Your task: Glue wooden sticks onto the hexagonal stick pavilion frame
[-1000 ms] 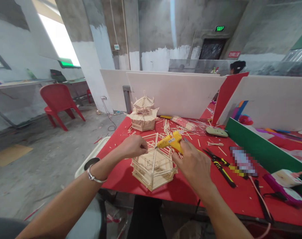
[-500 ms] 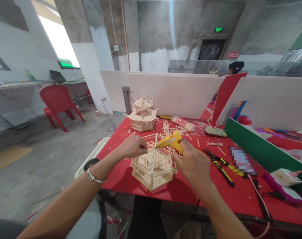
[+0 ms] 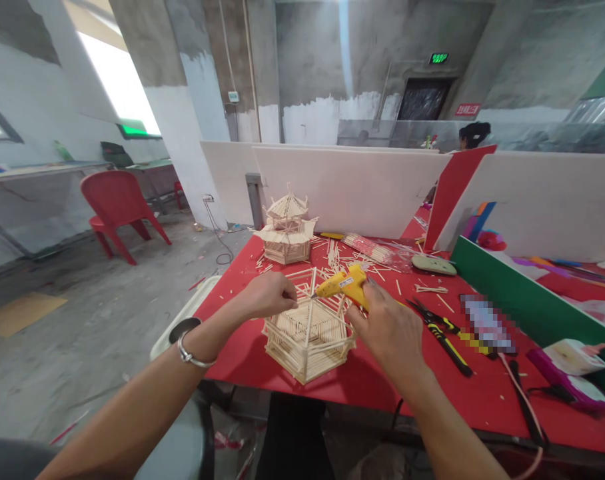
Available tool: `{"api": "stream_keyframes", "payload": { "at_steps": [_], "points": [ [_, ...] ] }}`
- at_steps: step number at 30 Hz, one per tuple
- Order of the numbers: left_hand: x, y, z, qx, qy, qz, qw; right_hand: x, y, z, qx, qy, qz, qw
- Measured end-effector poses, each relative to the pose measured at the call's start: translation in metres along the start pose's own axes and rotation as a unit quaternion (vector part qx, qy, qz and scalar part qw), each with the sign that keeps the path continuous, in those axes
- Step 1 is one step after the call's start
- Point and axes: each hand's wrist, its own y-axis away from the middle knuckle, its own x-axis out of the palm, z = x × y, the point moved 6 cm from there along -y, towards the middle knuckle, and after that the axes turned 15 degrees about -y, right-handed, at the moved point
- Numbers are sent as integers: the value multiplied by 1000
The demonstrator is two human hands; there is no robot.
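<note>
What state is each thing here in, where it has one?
Yellow plastic glue gun: gripped in the right hand.
Hexagonal wooden-stick frame: upright, interior visible.
Pale wooden-stick pagoda: upright, roofed.
Black-and-yellow pliers: lying, handles spread.
Green rectangular sign: lit.
Red plastic chair: upright.

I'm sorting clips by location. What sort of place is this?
Probably a craft workshop: the right hand holds a glue gun at a stick frame, a stick pagoda stands beyond it, and loose sticks lie on the red table.

A red table (image 3: 472,400) bears stick models (image 3: 305,357), loose sticks (image 3: 333,255), pliers (image 3: 450,348).
</note>
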Motion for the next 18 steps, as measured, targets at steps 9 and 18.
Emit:
{"api": "stream_keyframes", "payload": {
  "at_steps": [9, 18],
  "points": [
    [1, 0, 1, -2, 2, -1, 1000, -4, 0, -4, 11, 0, -27, 1000],
    [3, -2, 2, 1, -16, 2, 1000, -4, -1, -4, 11, 2, -26, 1000]
  ]
}}
